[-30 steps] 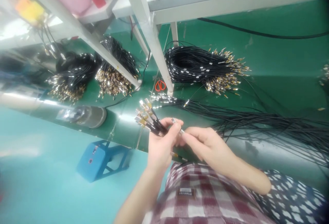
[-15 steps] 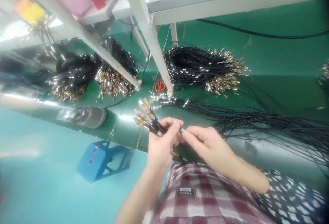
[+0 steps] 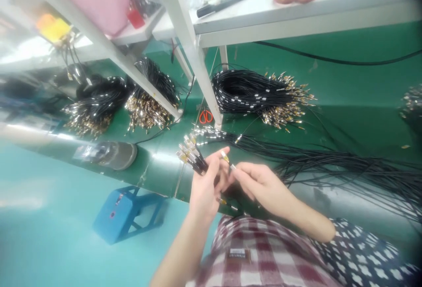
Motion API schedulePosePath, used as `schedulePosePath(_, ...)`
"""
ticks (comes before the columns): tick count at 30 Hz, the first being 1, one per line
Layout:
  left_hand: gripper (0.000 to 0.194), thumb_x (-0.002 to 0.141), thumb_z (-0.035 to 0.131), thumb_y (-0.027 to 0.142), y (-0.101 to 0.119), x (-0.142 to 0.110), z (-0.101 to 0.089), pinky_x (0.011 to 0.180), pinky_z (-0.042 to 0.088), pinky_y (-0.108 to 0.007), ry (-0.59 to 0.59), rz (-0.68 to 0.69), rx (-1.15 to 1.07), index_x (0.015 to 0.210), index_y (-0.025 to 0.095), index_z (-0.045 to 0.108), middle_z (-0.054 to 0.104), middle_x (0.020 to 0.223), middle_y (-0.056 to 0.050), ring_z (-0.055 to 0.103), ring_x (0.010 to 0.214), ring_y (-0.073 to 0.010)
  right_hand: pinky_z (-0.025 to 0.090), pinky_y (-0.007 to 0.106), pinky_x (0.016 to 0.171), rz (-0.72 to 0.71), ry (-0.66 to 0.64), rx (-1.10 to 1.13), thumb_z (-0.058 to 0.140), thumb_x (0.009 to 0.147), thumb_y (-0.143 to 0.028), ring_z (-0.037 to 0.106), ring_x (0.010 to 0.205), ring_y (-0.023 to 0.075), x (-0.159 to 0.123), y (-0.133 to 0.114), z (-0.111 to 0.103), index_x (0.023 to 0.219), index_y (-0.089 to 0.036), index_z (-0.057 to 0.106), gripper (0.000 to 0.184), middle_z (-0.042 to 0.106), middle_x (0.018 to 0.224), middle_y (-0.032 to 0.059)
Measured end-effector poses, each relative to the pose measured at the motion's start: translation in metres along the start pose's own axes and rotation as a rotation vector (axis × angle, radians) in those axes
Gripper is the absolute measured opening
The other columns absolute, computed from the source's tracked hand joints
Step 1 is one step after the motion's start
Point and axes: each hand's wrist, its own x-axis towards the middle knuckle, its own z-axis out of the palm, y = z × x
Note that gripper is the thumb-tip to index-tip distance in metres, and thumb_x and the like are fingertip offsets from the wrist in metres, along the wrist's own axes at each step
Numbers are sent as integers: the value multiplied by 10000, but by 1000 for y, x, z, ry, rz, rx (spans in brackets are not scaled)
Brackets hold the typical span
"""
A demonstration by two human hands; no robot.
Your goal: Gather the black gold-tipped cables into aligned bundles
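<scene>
Right between the two hands, as I see it from here, sits a single cable end (image 3: 224,156), its long axis slanting from beside the left index fingertip down to the right fingertips. The right hand (image 3: 263,183) is pinching it by the silver sleeve (image 3: 233,167), so that hand is nearer the cable side; whether the left fingers touch the metal tip, I can't tell. The left hand (image 3: 205,190) is curled around a sheaf of connectors (image 3: 190,152), tips fanning away past its thumb. Loose black cables (image 3: 329,159) stretch out beyond the right hand, and orange-handled scissors (image 3: 206,115) lie beyond the left.
</scene>
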Motion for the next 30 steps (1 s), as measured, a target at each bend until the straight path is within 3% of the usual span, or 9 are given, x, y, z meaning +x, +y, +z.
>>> schedulePosePath(3, 419, 714, 764, 461, 1, -2, 0, 378, 254, -178, -23, -5, 17, 957, 121, 736, 573, 638, 22, 308, 343, 17, 284, 220, 463, 15, -57, 97, 409, 928, -558, 337, 440, 72, -1, -1, -4, 708, -187, 545, 453, 400, 467, -73)
schedulePosePath(8, 271, 657, 827, 313, 0, -5, -1, 409, 274, -172, -65, -89, 52, 826, 116, 747, 365, 381, 92, 320, 353, -16, 280, 221, 474, 26, -71, 107, 444, 920, -554, 355, 461, 63, -2, 0, -6, 627, -184, 480, 473, 427, 487, -60)
schedulePosePath(14, 240, 600, 854, 256, 1, -6, 0, 418, 296, -167, -43, -108, 63, 732, 110, 716, 602, 551, 3, 418, 415, -22, 285, 223, 489, 43, -83, 53, 477, 923, -492, 370, 485, 68, -5, 2, -7, 651, -176, 522, 419, 439, 508, -58)
schedulePosePath(19, 226, 661, 811, 282, 1, -4, -1, 428, 290, -185, -3, -3, 65, 768, 117, 700, 378, 370, 91, 324, 359, -24, 320, 222, 519, 76, -76, -66, 489, 925, -438, 430, 516, 76, -11, 6, -11, 669, -173, 573, 378, 535, 560, -38)
schedulePosePath(23, 231, 617, 829, 253, 0, -1, -1, 432, 290, -199, 46, 36, 36, 716, 114, 674, 493, 464, 56, 315, 360, -6, 346, 216, 541, 105, -85, -149, 460, 938, -397, 486, 544, 87, -16, 3, -14, 805, -174, 670, 334, 576, 584, -32)
schedulePosePath(30, 233, 631, 827, 265, -2, 2, -4, 430, 229, -197, 50, 73, 1, 744, 104, 702, 509, 505, 46, 285, 347, 16, 338, 218, 562, 50, -96, -379, 447, 946, -369, 504, 528, 81, -23, 6, -20, 629, -187, 562, 384, 628, 599, -27)
